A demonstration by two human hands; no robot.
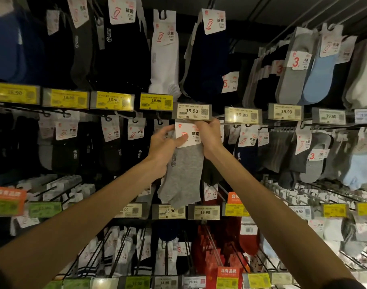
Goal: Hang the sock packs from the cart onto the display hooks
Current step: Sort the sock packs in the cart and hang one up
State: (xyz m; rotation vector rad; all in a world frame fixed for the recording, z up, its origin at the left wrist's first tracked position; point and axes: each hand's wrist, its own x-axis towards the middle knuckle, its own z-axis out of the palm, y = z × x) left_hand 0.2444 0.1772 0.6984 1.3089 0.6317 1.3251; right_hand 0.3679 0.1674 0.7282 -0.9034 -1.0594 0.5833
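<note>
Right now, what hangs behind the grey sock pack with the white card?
Dark socks show past the right edge of the grey sock pack; the right hand and white price label hide the hook.

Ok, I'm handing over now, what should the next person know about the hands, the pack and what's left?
Left hand grips the grey sock pack at the left of its card.
Right hand pinches the card's top right corner, just under the 19.90 price tag.
Hook hidden behind the tag; hanging unconfirmed.
To do: seat the pack, let go.
Cart not in view.
</note>
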